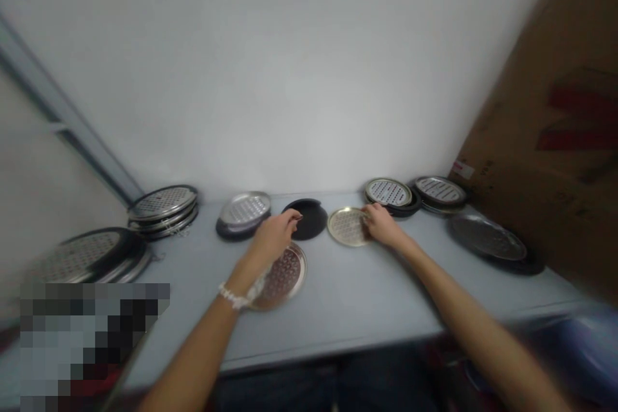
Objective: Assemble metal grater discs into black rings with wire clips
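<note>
My right hand (381, 225) is closed on the right edge of a round, gold-rimmed grater plate (348, 228), which is close to the grey table surface. Just left of that plate is a black round base (311, 222), open-looking at its upper right. The pinched fingers of my left hand (280, 230) are at the base's left rim, covering part of it. Below my left wrist lies another round grater plate (286, 273), with a brownish reflection, partly hidden by the wrist and a white bracelet (232, 297).
Several stacks of round grater plates and black bases stand around the table (338, 309): a left stack (164, 203), a nearer left stack (111, 251), a pair (246, 209), two back-right stacks (389, 193), and a dark plate (487, 237). A cardboard box (545, 161) borders the right.
</note>
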Available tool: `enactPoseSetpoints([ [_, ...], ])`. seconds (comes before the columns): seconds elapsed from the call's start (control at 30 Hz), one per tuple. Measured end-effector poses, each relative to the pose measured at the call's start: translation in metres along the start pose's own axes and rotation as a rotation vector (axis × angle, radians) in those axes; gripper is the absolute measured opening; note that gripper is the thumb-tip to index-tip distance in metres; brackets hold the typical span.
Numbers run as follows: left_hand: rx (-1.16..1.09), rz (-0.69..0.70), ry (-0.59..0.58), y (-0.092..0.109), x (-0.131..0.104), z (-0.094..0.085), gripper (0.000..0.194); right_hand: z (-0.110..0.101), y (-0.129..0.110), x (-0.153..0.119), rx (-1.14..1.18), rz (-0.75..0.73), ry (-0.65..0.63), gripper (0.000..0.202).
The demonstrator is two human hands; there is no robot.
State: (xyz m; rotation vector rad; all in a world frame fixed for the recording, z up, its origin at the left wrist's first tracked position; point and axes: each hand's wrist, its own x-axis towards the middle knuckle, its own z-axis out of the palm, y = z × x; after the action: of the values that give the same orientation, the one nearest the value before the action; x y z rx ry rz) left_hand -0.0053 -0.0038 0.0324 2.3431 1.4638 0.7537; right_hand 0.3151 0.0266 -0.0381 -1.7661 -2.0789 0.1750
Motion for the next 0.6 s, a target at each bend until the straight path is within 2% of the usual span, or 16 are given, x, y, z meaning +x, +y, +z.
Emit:
enactPoseSetpoints([
  [0.17,-0.355,-0.234,0.096,-0.019,0.003,-0.008,0.039,-0.002,-0.005,0.000,-0.009,-0.008,-0.002,0.033],
  [0.27,-0.429,-0.279,0.080,-0.028,-0.007,-0.012,0.030,-0.004,-0.008,-0.001,-0.017,-0.001,0.004,0.031],
  [0.33,-0.361,-0.231,0.017,-0.033,-0.020,-0.015,0.018,-0.004,-0.009,-0.001,-0.018,0.004,0.001,0.030],
  [0.43,-0.235,-0.235,-0.017,-0.033,-0.046,-0.019,0.025,-0.005,-0.010,-0.001,-0.001,0.003,-0.015,0.029],
  [0.5,-0.104,-0.244,-0.009,-0.026,-0.069,-0.022,0.029,-0.007,-0.011,-0.002,0.010,0.005,-0.029,0.027],
  [0.6,0.074,-0.137,-0.007,-0.009,-0.105,-0.023,0.029,-0.012,-0.013,-0.003,0.023,0.020,-0.052,0.028],
])
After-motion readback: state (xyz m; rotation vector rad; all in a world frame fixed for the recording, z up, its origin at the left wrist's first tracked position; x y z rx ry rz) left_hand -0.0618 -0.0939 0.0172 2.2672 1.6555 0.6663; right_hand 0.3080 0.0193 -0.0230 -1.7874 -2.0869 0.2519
